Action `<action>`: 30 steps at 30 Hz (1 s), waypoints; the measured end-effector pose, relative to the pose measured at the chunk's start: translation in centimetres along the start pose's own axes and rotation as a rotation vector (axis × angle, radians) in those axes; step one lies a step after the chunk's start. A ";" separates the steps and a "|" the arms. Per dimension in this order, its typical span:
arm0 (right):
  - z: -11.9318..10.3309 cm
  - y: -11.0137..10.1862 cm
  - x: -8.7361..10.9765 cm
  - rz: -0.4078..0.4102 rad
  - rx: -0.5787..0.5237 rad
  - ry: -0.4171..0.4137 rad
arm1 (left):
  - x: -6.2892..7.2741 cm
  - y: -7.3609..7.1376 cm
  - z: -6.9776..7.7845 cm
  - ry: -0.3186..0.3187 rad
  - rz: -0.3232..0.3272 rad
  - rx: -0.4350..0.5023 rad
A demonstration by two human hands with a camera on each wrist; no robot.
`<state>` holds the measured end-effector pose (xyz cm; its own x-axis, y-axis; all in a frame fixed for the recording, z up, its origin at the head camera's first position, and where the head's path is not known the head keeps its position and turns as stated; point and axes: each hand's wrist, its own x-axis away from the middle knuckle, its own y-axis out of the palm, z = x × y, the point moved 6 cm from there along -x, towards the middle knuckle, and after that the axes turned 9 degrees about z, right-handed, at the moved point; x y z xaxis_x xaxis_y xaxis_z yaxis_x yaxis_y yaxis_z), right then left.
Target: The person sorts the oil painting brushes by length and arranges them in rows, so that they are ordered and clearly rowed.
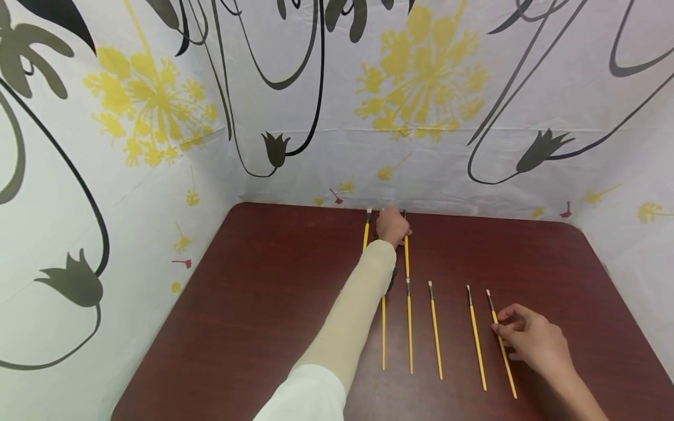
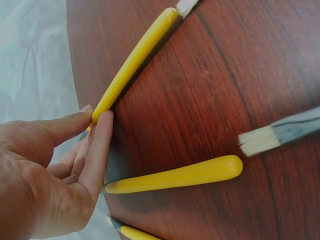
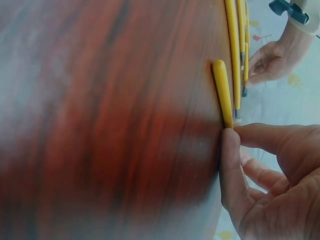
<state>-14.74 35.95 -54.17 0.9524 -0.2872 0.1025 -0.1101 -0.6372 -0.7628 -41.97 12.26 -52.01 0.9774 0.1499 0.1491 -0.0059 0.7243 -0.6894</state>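
Note:
My left hand [image 1: 392, 226] reaches to the far edge of the table. Its thumb and fingers pinch a yellow-handled paintbrush [image 1: 406, 254] near its bristle end; in the left wrist view the handle [image 2: 135, 62] slants away from the fingertips. Beside that hand lies another paintbrush [image 2: 175, 177], hidden behind the arm in the head view. At the right, my right hand [image 1: 538, 339] pinches the rightmost paintbrush [image 1: 505, 362] by its upper handle, between thumb and fingers. Its bristles point to the far side, and the handle's rounded end [image 3: 220, 70] shows in the right wrist view.
Several more paintbrushes line up in the front row, among them one paintbrush [image 1: 476, 348] left of the right hand and one [image 1: 436, 339] nearer the middle. A back-row paintbrush [image 1: 365, 234] lies left of the left hand. Patterned white cloth [image 1: 337, 105] walls border the red-brown table [image 1: 253, 304].

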 end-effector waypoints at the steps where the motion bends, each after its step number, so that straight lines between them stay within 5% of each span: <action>1: 0.0 0.0 0.0 0.001 0.002 0.000 | 0.0 0.0 0.0 -0.001 0.004 -0.006; 24: -0.2 0.0 0.4 0.012 0.011 -0.032 | 1.2 -1.6 0.6 0.096 0.020 -0.011; 27: -0.2 -0.1 0.3 0.011 0.013 -0.033 | 1.7 -2.6 1.2 0.110 0.003 0.082; 30: -0.3 -0.1 0.2 0.010 0.013 -0.035 | 2.1 -3.8 1.7 0.098 -0.059 0.319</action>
<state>-14.58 35.77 -53.87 0.9606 -0.2684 0.0725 -0.1164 -0.6251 -0.7718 -40.25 10.96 -47.83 0.9936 0.0469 0.1024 0.0009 0.9061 -0.4231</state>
